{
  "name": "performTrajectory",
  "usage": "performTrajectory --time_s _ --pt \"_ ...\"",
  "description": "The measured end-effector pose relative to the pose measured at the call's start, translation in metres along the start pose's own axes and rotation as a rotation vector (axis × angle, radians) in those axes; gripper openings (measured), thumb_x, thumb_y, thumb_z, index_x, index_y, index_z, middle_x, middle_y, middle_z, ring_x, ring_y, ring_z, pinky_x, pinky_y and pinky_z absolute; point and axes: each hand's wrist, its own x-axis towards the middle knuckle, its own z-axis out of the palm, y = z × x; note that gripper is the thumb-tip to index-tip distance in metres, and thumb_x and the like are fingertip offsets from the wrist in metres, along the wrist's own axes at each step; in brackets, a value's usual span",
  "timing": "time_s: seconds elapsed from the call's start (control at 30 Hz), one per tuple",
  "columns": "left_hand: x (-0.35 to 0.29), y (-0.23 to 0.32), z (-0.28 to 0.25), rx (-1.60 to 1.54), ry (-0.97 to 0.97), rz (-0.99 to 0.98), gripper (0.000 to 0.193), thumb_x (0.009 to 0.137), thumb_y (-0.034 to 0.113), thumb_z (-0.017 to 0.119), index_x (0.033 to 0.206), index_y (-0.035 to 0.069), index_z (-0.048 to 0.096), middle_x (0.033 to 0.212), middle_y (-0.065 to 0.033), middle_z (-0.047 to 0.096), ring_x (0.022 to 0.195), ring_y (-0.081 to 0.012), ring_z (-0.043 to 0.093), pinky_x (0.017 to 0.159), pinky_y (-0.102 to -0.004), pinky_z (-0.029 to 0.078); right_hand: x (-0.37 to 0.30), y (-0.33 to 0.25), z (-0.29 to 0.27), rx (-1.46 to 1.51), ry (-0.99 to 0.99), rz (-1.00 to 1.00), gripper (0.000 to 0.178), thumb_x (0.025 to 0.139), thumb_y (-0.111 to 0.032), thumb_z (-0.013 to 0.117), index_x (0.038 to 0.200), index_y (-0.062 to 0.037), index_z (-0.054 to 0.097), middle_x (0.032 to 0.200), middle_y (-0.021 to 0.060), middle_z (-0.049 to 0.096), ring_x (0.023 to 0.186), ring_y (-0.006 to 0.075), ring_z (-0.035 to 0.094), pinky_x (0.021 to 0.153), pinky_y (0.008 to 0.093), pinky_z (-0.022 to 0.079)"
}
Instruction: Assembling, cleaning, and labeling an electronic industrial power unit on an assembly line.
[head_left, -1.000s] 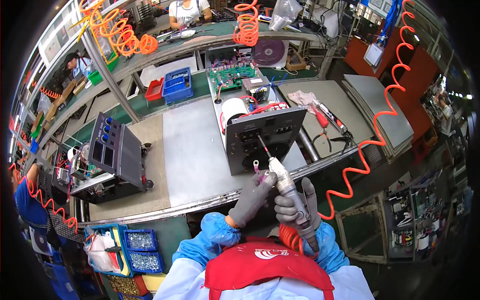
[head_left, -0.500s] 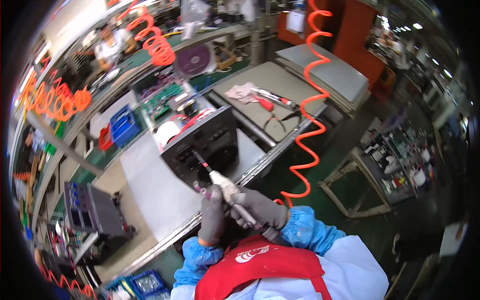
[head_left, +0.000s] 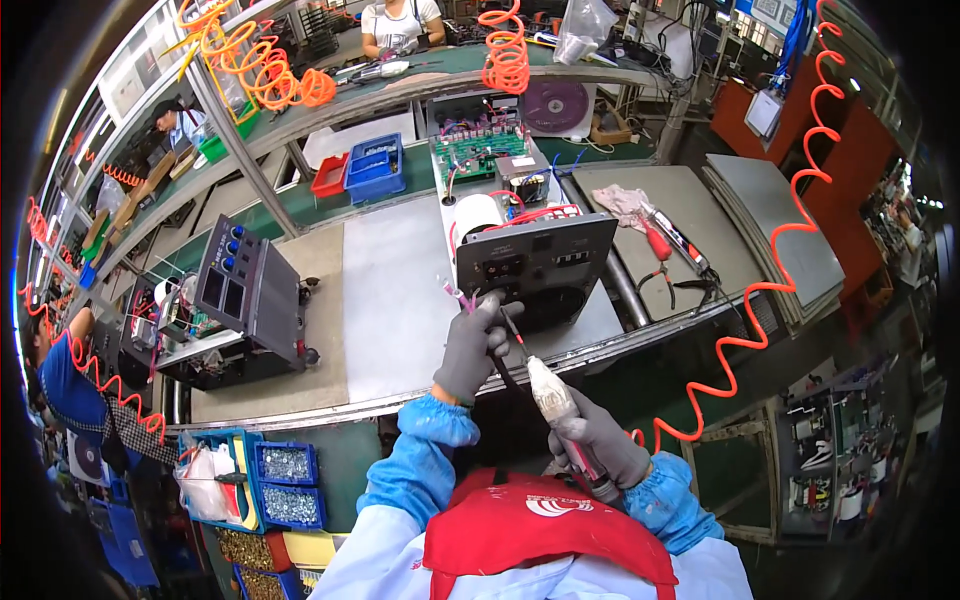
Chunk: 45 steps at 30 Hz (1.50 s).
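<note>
Your left hand [head_left: 470,345] pinches something small against the black panel [head_left: 535,262] at the bench's front edge, while your right hand [head_left: 598,445] grips the screwdriver [head_left: 548,392], tip angled up-left toward it.

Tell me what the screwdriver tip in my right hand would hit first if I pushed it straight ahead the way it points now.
Likely your left hand, gloved and resting at the lower edge of the black panel; the driver in your right hand aims there, though depth is unclear.
</note>
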Motion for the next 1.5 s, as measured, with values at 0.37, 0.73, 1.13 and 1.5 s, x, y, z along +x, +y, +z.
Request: performTrajectory --time_s 0.37,0.73,1.13,1.5 --pt "-0.006 -0.018 -0.004 0.238 0.103 -0.005 0.038 0.099 0.03 0.054 0.118 -0.002 0.06 0.089 -0.0109 0.069 0.05 -0.0066 0.039 0.046 -0.025 0.037 0.022 -0.018 0.007 -0.113 0.147 -0.117 0.073 0.081 -0.018 0.061 0.148 -0.0077 0.032 0.078 0.0062 0.06 0.061 0.0138 0.06 0.055 0.0278 0.051" --pt "-0.029 -0.011 0.007 0.288 0.022 -0.057 0.042 0.099 0.033 0.053 0.122 -0.002 0.058 0.086 -0.0053 0.065 0.049 -0.0049 0.039 0.043 -0.0233 0.035 0.033 -0.015 0.016 -0.158 0.185 -0.137 0.07 0.084 -0.022 0.061 0.147 -0.0079 0.033 0.077 0.0055 0.058 0.059 0.0142 0.059 0.054 0.0278 0.051" --pt "-0.04 -0.012 0.031 0.272 -0.034 -0.109 0.036 0.1 0.045 0.052 0.106 0.009 0.058 0.066 0.0051 0.046 0.049 -0.0036 0.038 0.042 -0.0221 0.031 0.028 -0.018 0.016 0.226 0.023 -0.083 0.044 0.095 -0.037 0.053 0.128 -0.0085 0.049 0.077 0.0029 0.061 0.059 0.0115 0.06 0.051 0.0252 0.05" --pt "-0.031 -0.024 0.021 0.245 0.015 -0.035 0.04 0.1 0.046 0.051 0.108 0.007 0.06 0.069 0.0055 0.049 0.049 -0.0038 0.037 0.044 -0.0226 0.03 0.024 -0.02 0.02 0.079 0.054 -0.079 0.055 0.089 -0.04 0.059 0.133 -0.0096 0.046 0.077 0.0036 0.06 0.059 0.0121 0.059 0.052 0.0253 0.05"
